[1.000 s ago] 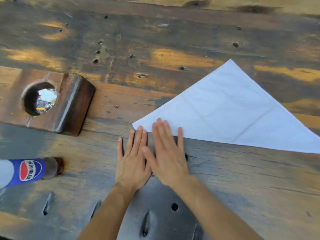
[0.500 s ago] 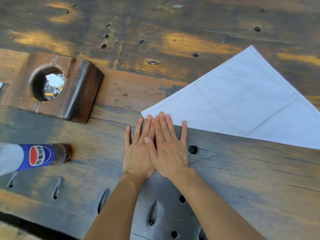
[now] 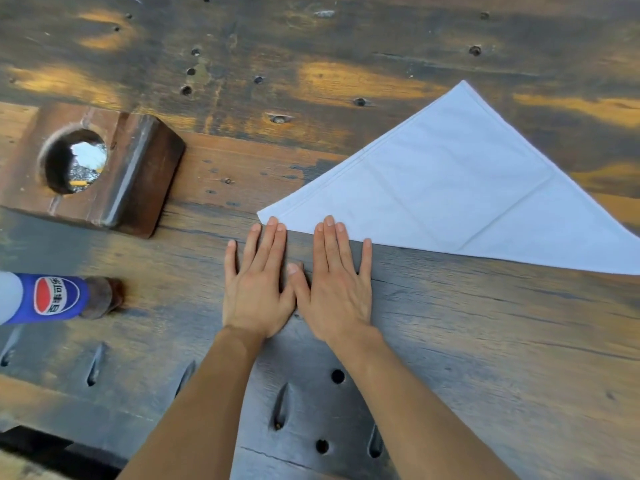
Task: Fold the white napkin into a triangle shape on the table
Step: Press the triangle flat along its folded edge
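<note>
Both the left hand (image 3: 258, 289) and right hand (image 3: 337, 289) lie flat, fingers straight, holding nothing, on the weathered wooden surface (image 3: 485, 341); their fingertips touch the near edge of the white triangular cloth napkin (image 3: 450, 188), spread ahead and rightward.

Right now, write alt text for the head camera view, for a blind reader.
A white cloth napkin folded into a triangle lies on a worn wooden table, the left hand and right hand flat side by side with fingertips on its near edge. A brown wooden block with a round hole and a blue-labelled bottle sit further left.
</note>
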`<state>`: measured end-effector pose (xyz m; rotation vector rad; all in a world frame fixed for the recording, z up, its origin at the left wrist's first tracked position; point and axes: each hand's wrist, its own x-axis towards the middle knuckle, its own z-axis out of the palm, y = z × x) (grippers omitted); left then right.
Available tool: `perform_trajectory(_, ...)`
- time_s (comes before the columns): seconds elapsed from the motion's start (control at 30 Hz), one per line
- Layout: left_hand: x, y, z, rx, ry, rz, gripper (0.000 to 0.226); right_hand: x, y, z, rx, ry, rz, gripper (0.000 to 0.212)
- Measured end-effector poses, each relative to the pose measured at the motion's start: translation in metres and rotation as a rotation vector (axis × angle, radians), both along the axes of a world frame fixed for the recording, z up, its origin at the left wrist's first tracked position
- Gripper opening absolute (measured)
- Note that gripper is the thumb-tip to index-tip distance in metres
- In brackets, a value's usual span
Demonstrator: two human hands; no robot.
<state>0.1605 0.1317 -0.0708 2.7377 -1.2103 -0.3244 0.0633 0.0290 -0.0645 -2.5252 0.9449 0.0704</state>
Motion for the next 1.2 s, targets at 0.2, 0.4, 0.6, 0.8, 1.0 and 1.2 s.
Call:
perform_trajectory(0.2, -0.002, -0.003, 0.004, -0.018, 0.008, 0.007, 0.068, -0.023, -0.012, -0.002, -0.038, 0.01, -0.002, 0.073)
perform_trajectory(0.4, -0.002, -0.003, 0.004, -0.008, -0.001, 0.013, 0.067, -0.047, -0.024, -0.003, -0.063, 0.029, -0.038, 0.072)
perform_trajectory(0.6, -0.003, -0.002, 0.002, -0.02, -0.008, 0.012, 0.067, -0.078, -0.039, 0.0, -0.056, 0.067, -0.046, 0.073)
perform_trajectory(0.8, -0.004, -0.003, 0.001, -0.025, -0.026, 0.016, 0.068, -0.076, -0.041, 0.014, -0.075, -0.031, -0.06, 0.074)
perform_trajectory(1.0, -0.004, -0.003, 0.001, -0.02, -0.028, 0.015, 0.068, -0.054, -0.046, 0.007, -0.029, 0.018, -0.011, 0.078)
perform_trajectory(1.2, -0.003, -0.003, 0.002, -0.015, -0.022, 0.012, 0.068, -0.084, -0.063, -0.001, -0.057, 0.088, -0.005, 0.078)
